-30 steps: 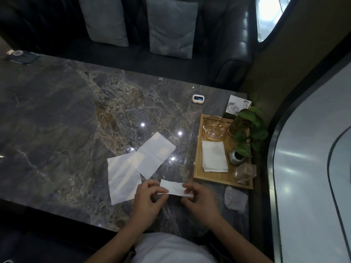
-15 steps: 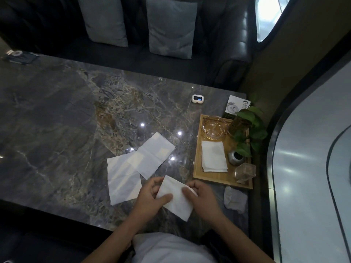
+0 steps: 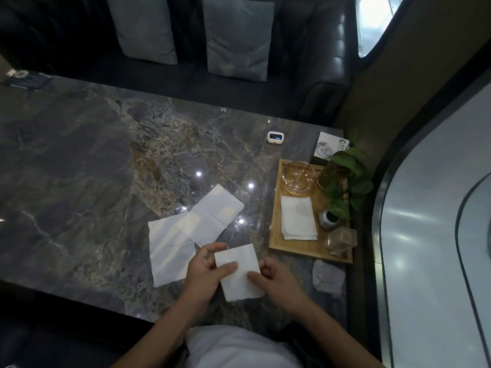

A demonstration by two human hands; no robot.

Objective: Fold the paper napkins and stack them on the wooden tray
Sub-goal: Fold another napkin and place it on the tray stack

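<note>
— Where is the napkin being worked on?

— Low in the frame, a little right of centre. The folded napkin [image 3: 239, 272] is held above the near edge of the marble table [image 3: 79, 168]. The left hand [image 3: 206, 272] grips its left edge, thumb lying across the top face and fingers curled behind. The right hand [image 3: 276, 280] pinches the lower right side, thumb on top of the paper. Both grips are narrow, closed on the paper.

— And the rest of the napkins?

— Two unfolded napkins sit on the table just left of the hands, overlapping at a corner: the nearer unfolded napkin [image 3: 170, 248] at centre left, the farther unfolded napkin [image 3: 215, 213] angled up and to the right of it. On the wooden tray [image 3: 305, 248], right of centre, a stack of folded napkins [image 3: 297, 221] lies in the near left part.

— What else is on that tray?

— A glass ashtray [image 3: 299, 177] at the far end, a leafy plant [image 3: 345, 181] on the right side, a small round metal pot [image 3: 329, 219] beneath the leaves, and a clear glass vessel [image 3: 341, 239] at the near right corner.

— Anything near the tray?

— A crumpled grey cloth [image 3: 328, 278] on the table just below it, a small white device [image 3: 275, 136] above and left, and a printed card [image 3: 329, 148] at the far right edge.
</note>
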